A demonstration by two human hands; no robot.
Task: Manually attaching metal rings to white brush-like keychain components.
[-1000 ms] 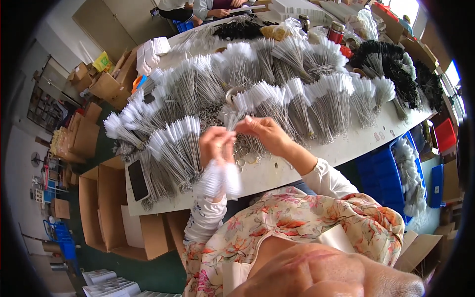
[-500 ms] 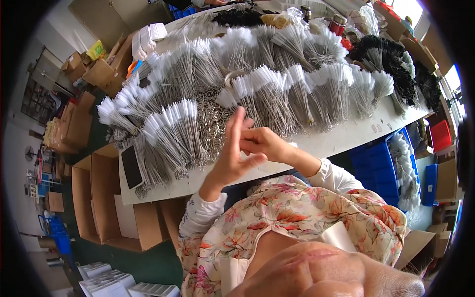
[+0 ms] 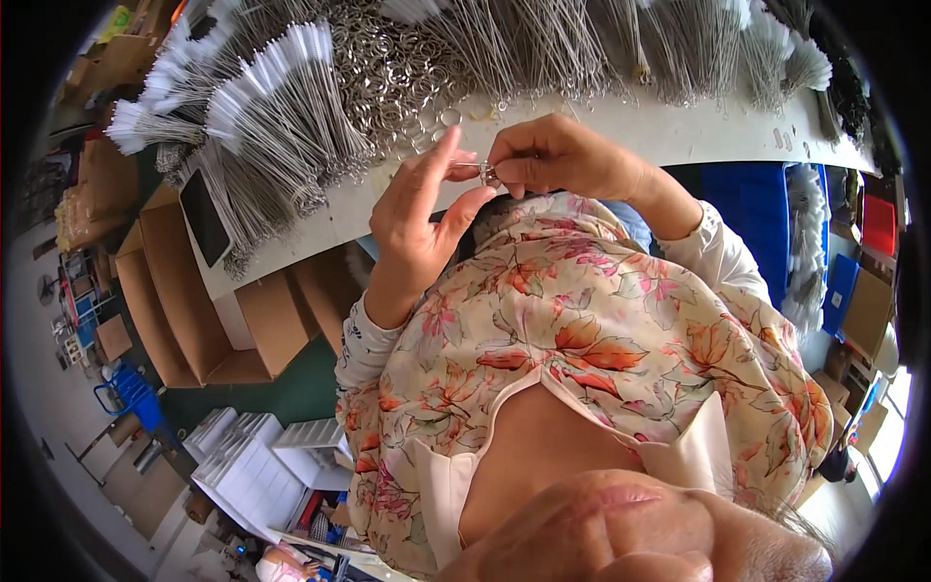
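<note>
My left hand [image 3: 417, 213] is raised just beyond the table's near edge, fingers stretched out and thumb spread apart. My right hand [image 3: 572, 160] is closed beside it, thumb and fingers pinching small shiny metal rings [image 3: 488, 175]. A short stretch of thin wire [image 3: 465, 164] shows between the rings and my left fingers; whether those fingers grip it is hidden. Loose metal rings [image 3: 402, 73] lie heaped on the white table [image 3: 659, 131] ahead of my hands. Bundles of white-bristled wire brushes [image 3: 281, 107] flank the heap on the left, with more wire-stemmed bundles [image 3: 553, 48] on the right.
A dark phone [image 3: 206, 218] rests at the table's left corner. Open cardboard boxes [image 3: 194, 291] stand below it on the floor, near white plastic trays [image 3: 252, 466]. To the right is a blue bin [image 3: 742, 218], white-bristled brushes beside it, and a red container [image 3: 879, 225].
The view has tipped down, so the table sits higher in the picture. My hands have drawn back from over the table toward my body, and rings now show in my right fingers.
</note>
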